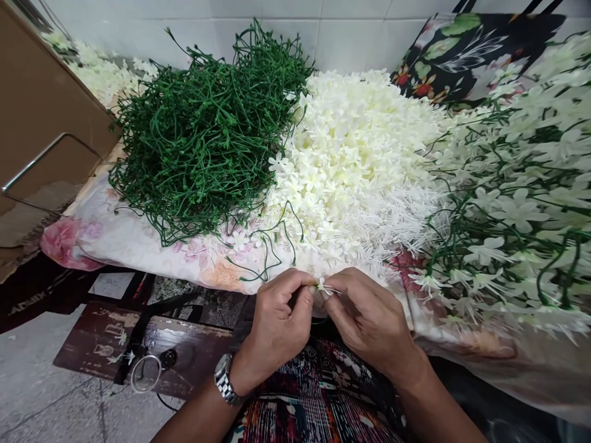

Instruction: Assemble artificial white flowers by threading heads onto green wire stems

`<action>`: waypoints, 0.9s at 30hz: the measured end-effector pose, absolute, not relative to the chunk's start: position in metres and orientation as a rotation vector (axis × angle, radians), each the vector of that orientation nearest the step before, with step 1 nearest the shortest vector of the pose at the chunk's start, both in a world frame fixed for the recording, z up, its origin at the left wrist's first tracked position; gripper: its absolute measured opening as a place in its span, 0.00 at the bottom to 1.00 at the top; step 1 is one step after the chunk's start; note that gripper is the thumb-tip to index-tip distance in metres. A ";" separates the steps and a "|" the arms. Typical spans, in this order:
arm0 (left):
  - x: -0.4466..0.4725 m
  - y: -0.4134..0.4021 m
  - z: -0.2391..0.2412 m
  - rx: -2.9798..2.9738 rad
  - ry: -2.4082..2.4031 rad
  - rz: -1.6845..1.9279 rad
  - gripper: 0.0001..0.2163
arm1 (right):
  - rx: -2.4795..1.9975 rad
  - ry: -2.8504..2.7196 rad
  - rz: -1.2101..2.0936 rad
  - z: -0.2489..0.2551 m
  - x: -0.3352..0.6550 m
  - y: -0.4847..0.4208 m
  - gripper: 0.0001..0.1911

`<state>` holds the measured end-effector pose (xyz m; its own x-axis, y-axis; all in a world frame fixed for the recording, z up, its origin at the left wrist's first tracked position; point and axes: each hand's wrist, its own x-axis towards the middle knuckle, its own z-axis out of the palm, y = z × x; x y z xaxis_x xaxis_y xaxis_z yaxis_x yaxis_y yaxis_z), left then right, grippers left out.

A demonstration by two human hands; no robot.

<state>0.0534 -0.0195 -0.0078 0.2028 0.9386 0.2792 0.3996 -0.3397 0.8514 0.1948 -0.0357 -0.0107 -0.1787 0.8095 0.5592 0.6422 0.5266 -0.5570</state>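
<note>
White flower pinched where both hands meet, just above the lap and in front of the near edge of the flowered cloth. Left hand closed to a narrow grip, thumb and forefinger tight on one side of the bloom. Right hand equally narrow, fingertips nipping the other side, thin white filaments poking out toward it. Possibly a bit of green stem in the pinch too (too small and too hidden by the thumbs to tell). Wristwatch on the left wrist.

Judged from this: midway through working one single bloom, its parts being pressed or seated together, not yet let go. Next move calling for a steady counter-hold in one grip and a gentle push or twist from the other. Light pressure only, so small a piece being easy to bend or drop.

Further out, on the cloth: heap of loose white blossoms straight ahead, tangled pile of green stems touching its left side, sprays of white flowers on green stems to the right. Down on the floor by the left arm, a dark board with a metal ring at its near edge. Brown cardboard at far left.
</note>
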 end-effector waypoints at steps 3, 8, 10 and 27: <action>0.054 -0.019 -0.010 1.902 1.236 1.095 0.07 | -1.183 -1.898 0.267 -0.013 0.195 -0.035 0.07; 0.055 -0.018 -0.013 1.974 1.243 1.129 0.08 | -1.145 -1.927 0.269 -0.015 0.197 -0.033 0.08; 0.056 -0.018 -0.013 1.991 1.266 1.128 0.08 | -1.128 -1.939 0.262 -0.016 0.197 -0.032 0.08; 0.054 -0.009 -0.009 1.707 1.188 0.969 0.08 | -1.131 -1.943 0.305 -0.016 0.199 -0.032 0.06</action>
